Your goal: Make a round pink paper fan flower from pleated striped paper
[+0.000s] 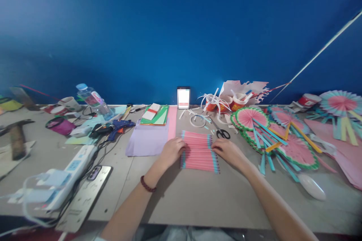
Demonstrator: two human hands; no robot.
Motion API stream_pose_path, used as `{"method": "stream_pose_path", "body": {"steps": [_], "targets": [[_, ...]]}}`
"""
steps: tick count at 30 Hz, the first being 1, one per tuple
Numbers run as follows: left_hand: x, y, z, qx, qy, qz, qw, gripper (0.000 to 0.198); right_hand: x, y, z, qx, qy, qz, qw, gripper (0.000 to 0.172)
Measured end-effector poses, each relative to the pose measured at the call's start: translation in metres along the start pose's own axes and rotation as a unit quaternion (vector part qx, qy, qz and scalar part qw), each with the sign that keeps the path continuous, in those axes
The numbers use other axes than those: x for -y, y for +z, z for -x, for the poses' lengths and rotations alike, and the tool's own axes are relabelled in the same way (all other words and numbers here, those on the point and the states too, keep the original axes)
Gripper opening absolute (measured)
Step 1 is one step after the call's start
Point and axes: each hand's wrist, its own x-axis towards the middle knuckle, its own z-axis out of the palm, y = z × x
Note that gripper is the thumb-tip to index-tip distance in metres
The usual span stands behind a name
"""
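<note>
A pink sheet of paper (199,152), pleated into narrow accordion folds with blue edging at both ends, lies on the grey table in front of me. My left hand (171,151) rests on its left end with fingers curled over the pleats. On the sheet's right end, my right hand (227,150) presses down with its fingers bent. Both hands hold the paper from opposite sides.
Black scissors (223,133) lie just behind my right hand. Finished pink-and-green paper fans (283,139) cover the right side. A lilac sheet (145,139), a blue glue gun (120,126), a power strip (72,167), a phone (94,175) and a water bottle (94,101) lie to the left. Red cups (230,102) stand at the back.
</note>
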Motion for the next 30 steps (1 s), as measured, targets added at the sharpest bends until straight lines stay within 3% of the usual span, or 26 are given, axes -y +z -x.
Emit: {"method": "stream_pose_path", "body": {"steps": [13, 25, 30], "targets": [[0.0049, -0.0056, 0.0003, 0.019, -0.013, 0.100, 0.995, 0.014, 0.0027, 0.0026, -0.0010, -0.003, -0.041, 0.072, 0.997, 0.020], [0.0096, -0.0088, 0.0006, 0.024, 0.011, 0.080, 0.996, 0.020, 0.0009, 0.0039, -0.0016, 0.005, -0.040, 0.096, 0.995, 0.020], [0.0107, -0.0088, 0.0005, 0.021, 0.031, 0.078, 0.996, 0.020, -0.0005, 0.0030, -0.0003, 0.014, -0.038, 0.057, 0.998, 0.019]]}}
